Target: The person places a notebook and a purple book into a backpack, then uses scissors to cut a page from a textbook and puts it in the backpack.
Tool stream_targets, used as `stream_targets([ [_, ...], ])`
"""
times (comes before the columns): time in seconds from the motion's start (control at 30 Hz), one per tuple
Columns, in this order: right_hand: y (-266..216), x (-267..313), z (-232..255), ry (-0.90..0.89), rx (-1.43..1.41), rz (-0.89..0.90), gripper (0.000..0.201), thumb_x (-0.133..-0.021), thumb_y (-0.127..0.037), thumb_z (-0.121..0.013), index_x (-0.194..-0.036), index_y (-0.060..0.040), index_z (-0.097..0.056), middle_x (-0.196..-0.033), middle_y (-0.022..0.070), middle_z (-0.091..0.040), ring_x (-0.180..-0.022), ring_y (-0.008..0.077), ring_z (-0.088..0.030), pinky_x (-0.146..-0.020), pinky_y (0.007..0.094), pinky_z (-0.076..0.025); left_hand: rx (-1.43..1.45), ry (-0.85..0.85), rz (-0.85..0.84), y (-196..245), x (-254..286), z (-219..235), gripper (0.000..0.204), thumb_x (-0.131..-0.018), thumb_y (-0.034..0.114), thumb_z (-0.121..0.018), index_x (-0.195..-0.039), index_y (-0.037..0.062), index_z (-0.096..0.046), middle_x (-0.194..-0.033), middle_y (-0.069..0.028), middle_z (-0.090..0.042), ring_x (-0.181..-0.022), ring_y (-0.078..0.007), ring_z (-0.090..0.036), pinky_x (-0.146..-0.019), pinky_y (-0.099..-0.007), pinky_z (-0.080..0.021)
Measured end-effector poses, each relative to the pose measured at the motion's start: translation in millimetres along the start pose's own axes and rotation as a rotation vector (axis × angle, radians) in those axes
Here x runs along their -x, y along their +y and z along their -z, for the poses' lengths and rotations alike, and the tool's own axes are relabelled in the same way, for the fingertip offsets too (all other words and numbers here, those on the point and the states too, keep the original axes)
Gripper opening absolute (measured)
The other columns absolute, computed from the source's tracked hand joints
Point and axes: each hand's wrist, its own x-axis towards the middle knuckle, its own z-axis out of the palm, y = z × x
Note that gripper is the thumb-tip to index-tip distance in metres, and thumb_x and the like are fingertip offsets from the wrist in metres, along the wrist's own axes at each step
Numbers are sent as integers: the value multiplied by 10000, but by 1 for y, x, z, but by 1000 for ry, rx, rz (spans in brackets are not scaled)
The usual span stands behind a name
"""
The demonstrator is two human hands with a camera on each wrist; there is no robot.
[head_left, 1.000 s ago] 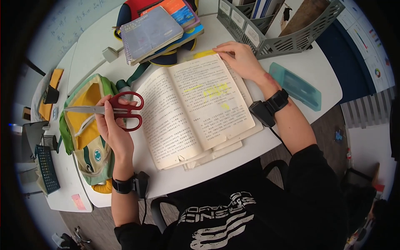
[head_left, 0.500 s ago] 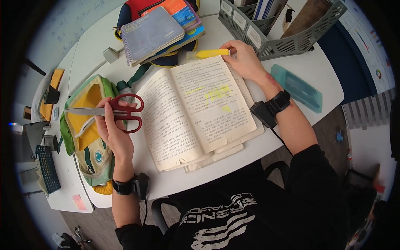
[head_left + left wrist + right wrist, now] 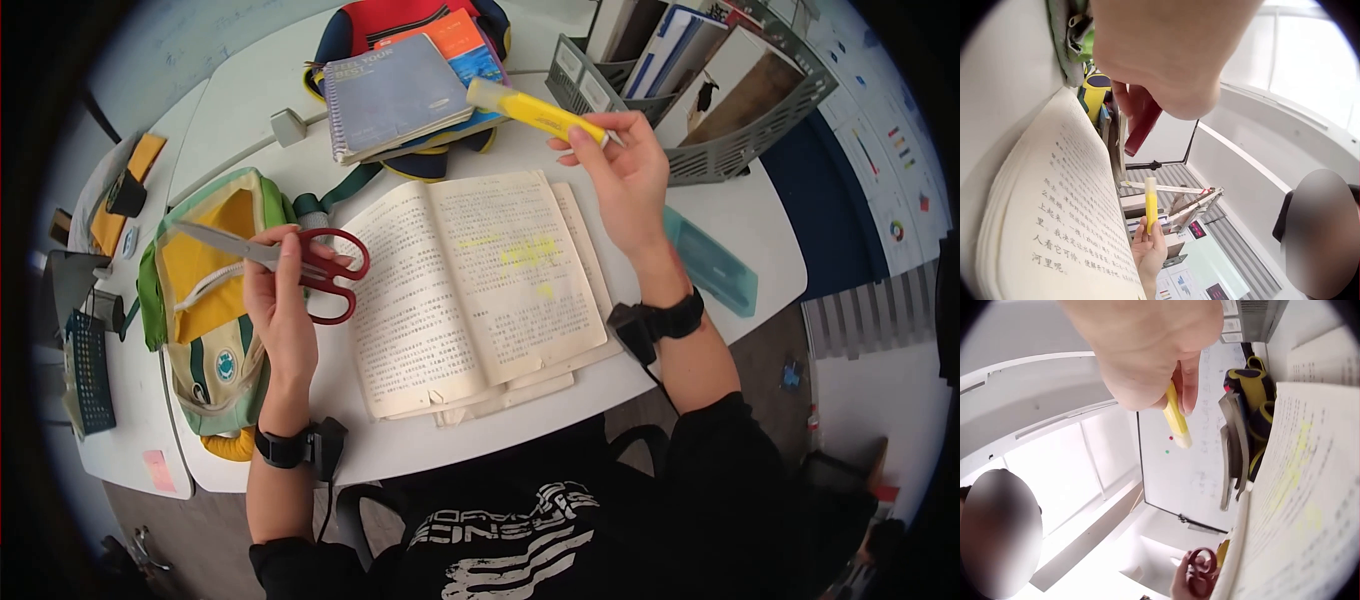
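Red-handled scissors [image 3: 330,285] are gripped in the left hand [image 3: 283,310], blades pointing to the upper left over a green and yellow bag [image 3: 215,335]. Thumb and fingers of the right hand [image 3: 632,185] pinch a yellow highlighter [image 3: 535,110] by its end, its clear cap toward the notebooks. Between the hands lies an open book [image 3: 420,300] with yellow marks on its right page. In the left wrist view the highlighter [image 3: 1151,206] stands upright in the right hand; the right wrist view shows the scissors [image 3: 1201,572] low down.
A stack of notebooks [image 3: 395,95] lies on a red and blue bag [image 3: 345,30] behind the book. At the back right is a grey file rack [image 3: 700,160] holding books and folders. A teal case [image 3: 712,265] lies right of the right forearm. A pink note [image 3: 158,470] is at the left.
The right hand has lifted the highlighter from the table behind the book into the air. The left hand still holds the scissors, now tilted more downward to the right. The head view has shifted slightly.
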Motion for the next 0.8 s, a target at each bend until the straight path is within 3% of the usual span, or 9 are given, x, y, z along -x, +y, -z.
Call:
stream_targets([
  [0.03, -6, 3, -4, -13, 0, 3, 197, -972, -19, -616, -1122, 36, -500, -1081, 173, -671, -952, 223, -717, -775, 294, -598, 3, 13, -3, 2, 1, -2, 184, -1062, 170, -491, -1161, 18, -524, -899, -108, -677, -794, -201, -702, -719, -273, -555],
  [0.13, -21, 16, -19, -139, -127, -84, 162, -985, -28, -595, -1114, 28, -515, -1100, 170, -659, -974, 249, -716, -810, 294, -594, 31, -229, 77, 10, 5, -6, 139, -1042, 116, -531, -1149, 27, -524, -903, -103, -683, -817, -184, -703, -697, -272, -562],
  [0.27, -28, 42, -41, -296, -374, -183, 158, -978, -10, -607, -1091, 10, -500, -1132, 143, -609, -1030, 239, -697, -834, 309, -600, 64, -412, 138, 26, 21, -22, 346, -992, 25, -587, -1303, -5, -438, -1005, -144, -698, -916, -200, -707, -756, -285, -577],
  [0.37, -31, 62, -55, -352, -513, -275, 172, -961, -2, -630, -1072, -11, -499, -1154, 112, -558, -1066, 230, -680, -850, 305, -586, 105, -492, 169, 15, 30, -22, 385, -951, 4, -641, -1286, -37, -455, -1062, -156, -675, -958, -205, -703, -781, -309, -594],
  [0.43, -28, 73, -59, -481, -325, -236, 185, -953, -12, -647, -1075, -14, -508, -1117, 91, -576, -1018, 200, -685, -838, 291, -570, 111, -463, 104, 18, 35, -27, 369, -934, -5, -660, -1255, -44, -483, -1092, -149, -656, -966, -213, -702, -803, -320, -604],
  [0.5, -32, 73, -62, -450, -261, -208, 191, -927, -56, -700, -1027, -21, -542, -1066, 68, -597, -947, 155, -681, -789, 268, -562, 80, -487, 102, 18, 35, -25, 390, -911, -3, -690, -1245, -52, -493, -1112, -158, -648, -971, -217, -698, -811, -327, -608],
  [0.57, -35, 71, -60, -529, -35, -70, 216, -891, -100, -752, -976, -21, -571, -1036, 63, -614, -910, 138, -677, -727, 256, -571, 39, -452, 29, 12, 36, -23, 412, -894, 1, -711, -1241, -56, -496, -1120, -164, -643, -969, -217, -697, -808, -323, -606],
  [0.7, -41, 72, -60, -635, -24, -145, 228, -864, -43, -768, -980, -31, -571, -1050, 83, -612, -950, 146, -652, -713, 254, -556, 58, -487, -38, 15, 37, -21, 489, -832, 29, -790, -1221, -62, -509, -1135, -170, -634, -975, -218, -686, -800, -308, -596],
  [0.8, -41, 75, -64, -684, -13, -79, 316, -837, -70, -802, -1047, -46, -567, -1040, 84, -625, -917, 139, -654, -670, 254, -554, -27, -507, -190, 13, 37, -20, 524, -792, 77, -839, -1191, -48, -524, -1131, -182, -634, -999, -225, -675, -794, -308, -589],
])
